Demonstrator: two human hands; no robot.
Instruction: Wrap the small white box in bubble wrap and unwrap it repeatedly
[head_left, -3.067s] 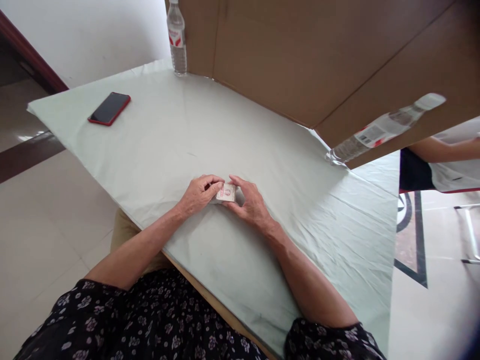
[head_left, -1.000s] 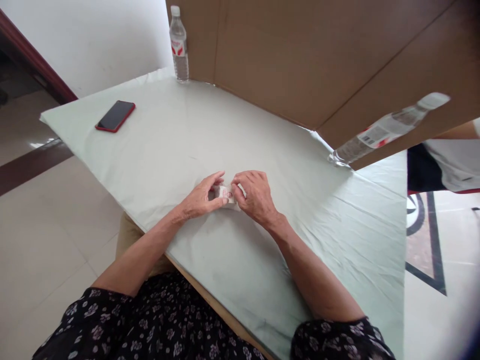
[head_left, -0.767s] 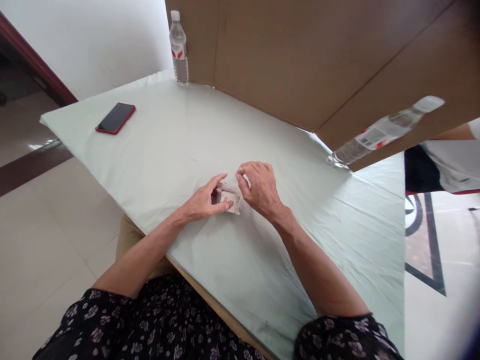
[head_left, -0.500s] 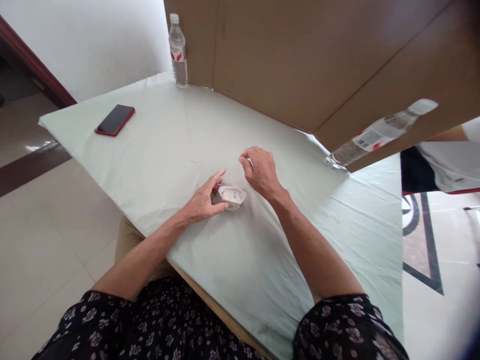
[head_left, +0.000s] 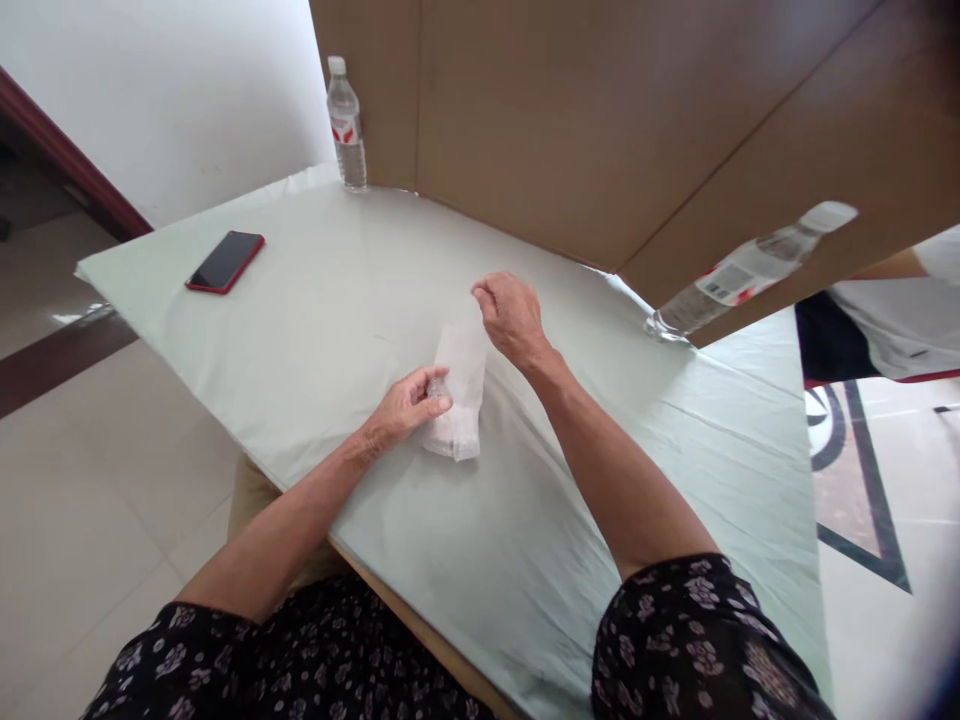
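Note:
A thin white, see-through pouch or sheet [head_left: 465,375] stretches over the pale cloth between my hands; its kind is unclear. My left hand [head_left: 405,408] is closed on its left edge, thumb and fingers pinching a crinkled clear part. At the near end, the white material looks folded or bunched. My right hand [head_left: 511,318] hovers by the far end, thumb and fingertips pressed together. Whatever lies in that pinch is too small or hidden to make out.
A table [head_left: 315,290] has a pale green cloth. A phone [head_left: 225,262] with a red edge lies at left. One water bottle [head_left: 346,125] stands at the back; another bottle [head_left: 739,278] is at right beside a brown board [head_left: 555,130]. A person's sleeve [head_left: 946,262] shows beyond it.
The white item, earlier a compact open-topped shape beside my left hand, now appears as a long strip. My left hand has closed on it. My right hand has moved slightly up and left, still pinched.

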